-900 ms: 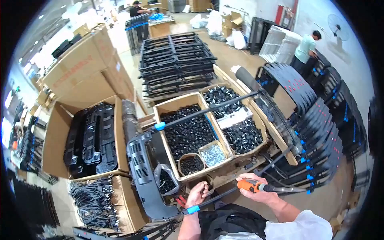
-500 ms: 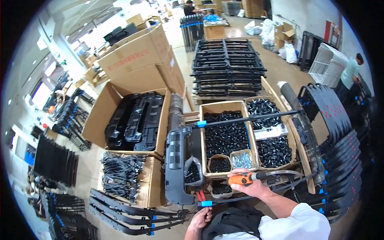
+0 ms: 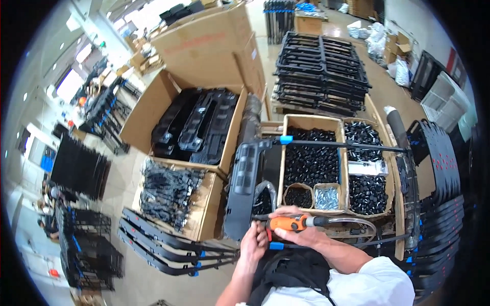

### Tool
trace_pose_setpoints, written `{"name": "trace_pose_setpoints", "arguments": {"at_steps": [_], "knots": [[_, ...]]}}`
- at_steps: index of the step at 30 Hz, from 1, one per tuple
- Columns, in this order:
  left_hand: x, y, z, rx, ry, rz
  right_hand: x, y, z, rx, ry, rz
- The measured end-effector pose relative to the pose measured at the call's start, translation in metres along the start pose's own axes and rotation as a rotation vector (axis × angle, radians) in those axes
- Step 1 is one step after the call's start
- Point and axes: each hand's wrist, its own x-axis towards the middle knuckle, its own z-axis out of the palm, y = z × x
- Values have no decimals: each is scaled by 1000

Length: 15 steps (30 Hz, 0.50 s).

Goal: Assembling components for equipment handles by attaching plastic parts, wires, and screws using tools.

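Note:
My right hand is wrapped round an orange power screwdriver, its nose pointing left and a hose trailing from its back end. At that nose my left hand is closed, fingers curled; whatever they pinch is too small to make out. Both hands are over the near corner of a black vented panel, which joins a black frame lying across the bench. Blue pieces wrap the frame's bars near the panel. Part of the panel's corner is hidden behind my hands.
Beyond the hands stand cartons of black fittings and a small box of silver screws. At left are a carton of black panels, bundled cables and curved black bars. Stacked frames stand behind; more line the right.
The screwdriver and my right hand have come left to the panel's corner. My left hand has risen from the blue piece to meet the nose. The whole view has shifted.

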Motion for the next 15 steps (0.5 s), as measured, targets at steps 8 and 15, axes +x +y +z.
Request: {"name": "trace_pose_setpoints", "arguments": {"at_steps": [8, 15], "knots": [[54, 44, 18, -176, -27, -130, 45, 10, 30, 0, 157, 40], [71, 83, 10, -210, -55, -160, 94, 16, 62, -142, 93, 98]]}}
